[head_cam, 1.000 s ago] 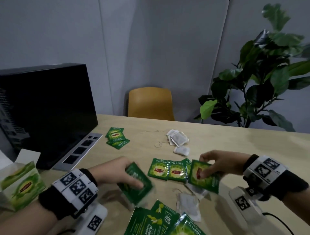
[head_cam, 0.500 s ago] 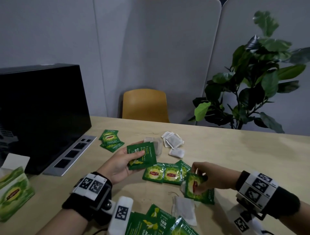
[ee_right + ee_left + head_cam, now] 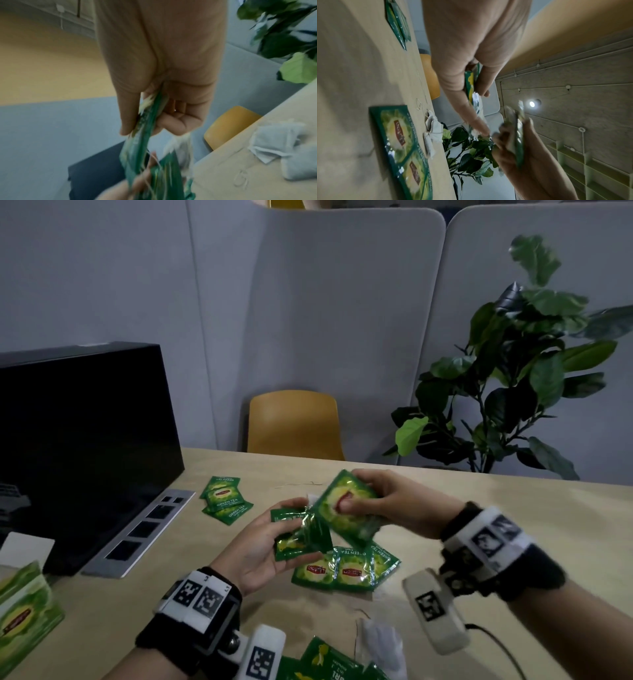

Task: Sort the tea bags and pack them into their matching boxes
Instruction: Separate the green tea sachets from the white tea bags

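Above the table (image 3: 513, 525), the left hand (image 3: 260, 546) grips one green sachet (image 3: 301, 539) while the right hand (image 3: 387, 501) pinches a second green packet (image 3: 346, 508), their edges touching.

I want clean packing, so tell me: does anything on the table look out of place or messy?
Yes. Bare white tea bags lie loose on the table without green wrappers, one near the front edge, and a loose string lies beyond the hands.
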The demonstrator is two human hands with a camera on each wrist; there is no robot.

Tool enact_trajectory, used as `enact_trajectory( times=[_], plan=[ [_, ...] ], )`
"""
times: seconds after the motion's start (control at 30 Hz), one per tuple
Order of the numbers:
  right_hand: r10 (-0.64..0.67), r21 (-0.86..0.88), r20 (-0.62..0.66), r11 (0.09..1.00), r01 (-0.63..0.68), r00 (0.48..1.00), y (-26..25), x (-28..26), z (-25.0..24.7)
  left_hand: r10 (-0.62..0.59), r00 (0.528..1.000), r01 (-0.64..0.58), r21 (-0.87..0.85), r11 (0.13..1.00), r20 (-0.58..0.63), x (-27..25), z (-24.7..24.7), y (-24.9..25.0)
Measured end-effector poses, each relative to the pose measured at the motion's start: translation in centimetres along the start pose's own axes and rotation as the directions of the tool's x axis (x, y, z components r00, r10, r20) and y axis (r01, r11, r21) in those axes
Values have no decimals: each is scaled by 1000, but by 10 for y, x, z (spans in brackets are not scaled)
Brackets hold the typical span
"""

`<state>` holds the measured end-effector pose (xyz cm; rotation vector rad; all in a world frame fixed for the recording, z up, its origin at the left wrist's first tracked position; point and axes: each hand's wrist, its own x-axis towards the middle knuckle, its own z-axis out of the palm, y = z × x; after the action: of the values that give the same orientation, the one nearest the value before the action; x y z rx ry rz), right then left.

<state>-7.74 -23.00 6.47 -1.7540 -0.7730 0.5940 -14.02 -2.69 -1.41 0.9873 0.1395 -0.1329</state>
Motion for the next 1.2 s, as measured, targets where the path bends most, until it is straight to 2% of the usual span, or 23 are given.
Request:
enact_trajectory(
  times=[0.07,0.17,0.27,0.33,0.37,0.4,0.47,0.5,0.6,0.67,0.73,0.9,0.97,1.13,1.2],
  plan=[
    [-31,-148,-65,989,21,997,5,18,20,-6,1000,6,-17,1000,16,-4,5,-3],
    [-112,-450,-151,893,33,982,11,35,38,-10,1000,12,-73,997,26,-7,5,-6],
    [-209,-612,-145,787,78,967,11,38,48,34,999,-33,-41,999,7,-10,3,-8],
    [-215,-677,-114,731,82,970,13,40,51,58,998,-57,21,998,-8,-10,3,-11],
    [-192,-645,-103,760,81,976,14,40,51,66,998,-66,42,997,-15,-10,2,-12],
    [-149,-557,-102,828,67,984,14,40,52,80,996,-79,55,995,-24,-10,2,-13],
    [-53,-300,-112,954,17,992,13,39,52,115,993,-113,54,992,-35,-9,0,-15],
    [-18,-190,-130,982,-7,991,13,38,52,132,991,-130,48,990,-37,-8,-1,-15],
    [48,105,-172,994,-30,984,14,35,52,158,986,-158,5,987,-45,-7,-4,-15],
    [81,295,-162,955,-30,983,16,34,53,168,984,-169,-21,985,-59,-7,-5,-14],
    [100,409,-144,912,-33,985,18,33,52,173,982,-177,-40,983,-75,-7,-5,-12],
    [28,587,-168,806,77,985,19,31,41,167,983,-173,-88,981,-72,-8,-4,-11],
    [32,619,-155,782,72,987,20,33,40,154,986,-159,-99,982,-60,-7,-3,-11],
    [212,582,-157,809,-83,965,34,48,17,113,985,-121,-57,991,-133,-9,-14,6],
    [270,445,-92,872,-203,959,41,58,9,113,975,-127,-59,990,-193,-10,-27,18]
  ],
)
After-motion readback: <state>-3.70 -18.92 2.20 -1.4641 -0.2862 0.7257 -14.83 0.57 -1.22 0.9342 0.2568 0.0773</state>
